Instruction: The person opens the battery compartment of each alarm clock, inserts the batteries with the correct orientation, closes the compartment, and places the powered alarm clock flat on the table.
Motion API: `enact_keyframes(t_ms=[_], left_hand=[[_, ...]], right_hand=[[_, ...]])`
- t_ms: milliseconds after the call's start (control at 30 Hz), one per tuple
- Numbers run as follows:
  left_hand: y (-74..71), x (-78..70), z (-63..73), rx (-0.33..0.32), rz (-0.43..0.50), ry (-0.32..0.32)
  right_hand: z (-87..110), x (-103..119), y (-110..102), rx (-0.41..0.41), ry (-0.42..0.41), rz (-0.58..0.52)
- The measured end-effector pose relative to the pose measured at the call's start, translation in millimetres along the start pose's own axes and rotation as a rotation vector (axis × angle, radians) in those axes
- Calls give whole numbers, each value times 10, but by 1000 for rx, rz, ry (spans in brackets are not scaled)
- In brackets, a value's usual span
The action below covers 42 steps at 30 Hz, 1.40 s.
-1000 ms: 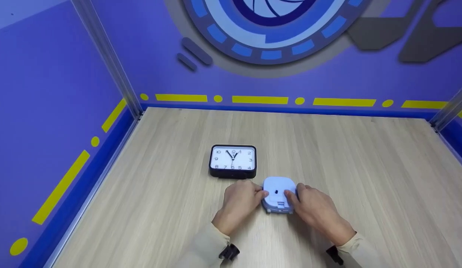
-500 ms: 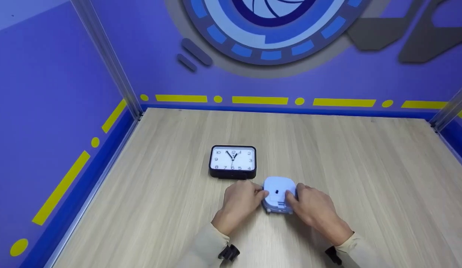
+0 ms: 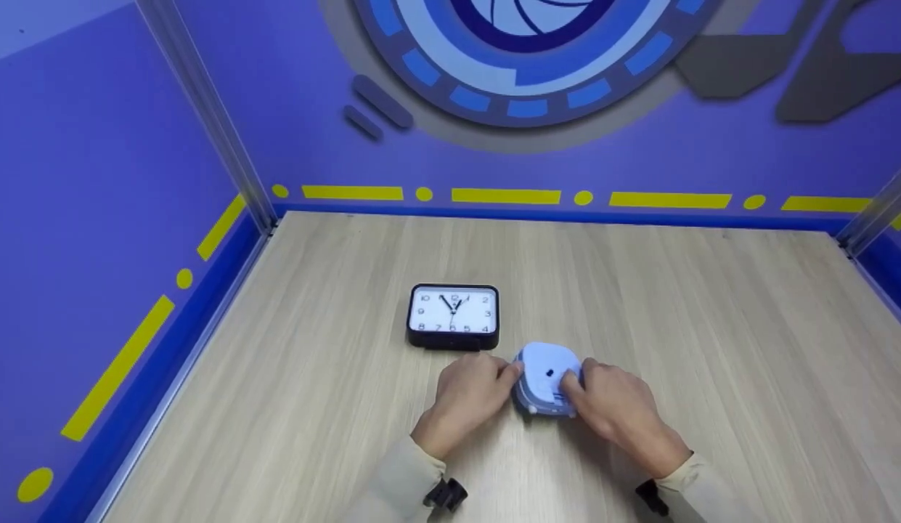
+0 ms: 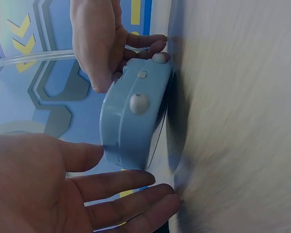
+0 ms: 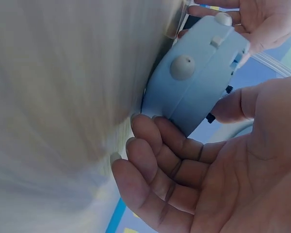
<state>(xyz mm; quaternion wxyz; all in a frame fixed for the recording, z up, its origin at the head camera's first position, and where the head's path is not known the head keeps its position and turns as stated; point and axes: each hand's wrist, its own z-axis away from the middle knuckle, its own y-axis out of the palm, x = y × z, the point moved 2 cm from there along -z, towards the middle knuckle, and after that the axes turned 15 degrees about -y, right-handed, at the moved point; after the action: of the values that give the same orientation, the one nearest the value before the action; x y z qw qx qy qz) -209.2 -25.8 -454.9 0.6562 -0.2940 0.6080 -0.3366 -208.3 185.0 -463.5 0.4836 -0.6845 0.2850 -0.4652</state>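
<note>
A light-blue alarm clock [image 3: 548, 369] lies back up on the table, slightly tilted, with its face hidden. Its rounded whitish feet and a small side button show in both wrist views; black knobs stick out of the back in the right wrist view. My left hand [image 3: 473, 388] pinches its left edge between thumb and index finger, the other fingers loosely extended. On the opposite edge my right hand [image 3: 616, 398] holds it, thumb on the back and fingers curled at the side. Just beyond the left hand lies a black rectangular clock [image 3: 454, 316], its white dial up.
The wood-grain tabletop [image 3: 334, 312] carries both clocks. Behind it stands a blue-purple printed wall [image 3: 290, 102], and another panel [image 3: 94, 218] rises on the left. Metal corner posts [image 3: 207, 109] border the table's far corners.
The light-blue alarm clock has shifted slightly right and turned a little, its left side now showing more. Both hands keep hold of it; the black clock has stayed put.
</note>
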Motion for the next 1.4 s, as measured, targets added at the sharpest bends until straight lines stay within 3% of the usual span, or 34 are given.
enact_keyframes(t_ms=[600,767,867,967,1133,1233,1400], left_hand=[[25,1,14,44,59,19],[29,6,3,43,59,6],[32,12,-3,45,67,-5],[32,5,2,45,78,-7],[12,-38,29,17,76,20],[1,-55,38,-3,71,40],[7,-60,31,-16,80,57]], right_hand=[[27,-17,23,30,9,-79],[38,7,5,24,-6,-34],[53,40,-21,-1,-30,34],[65,76,-54,-82,-68,78],[79,158,-91,-232,-210,95],[83,193,-105,-248,-255,77],[73,202,-144,-204,-198,-14]])
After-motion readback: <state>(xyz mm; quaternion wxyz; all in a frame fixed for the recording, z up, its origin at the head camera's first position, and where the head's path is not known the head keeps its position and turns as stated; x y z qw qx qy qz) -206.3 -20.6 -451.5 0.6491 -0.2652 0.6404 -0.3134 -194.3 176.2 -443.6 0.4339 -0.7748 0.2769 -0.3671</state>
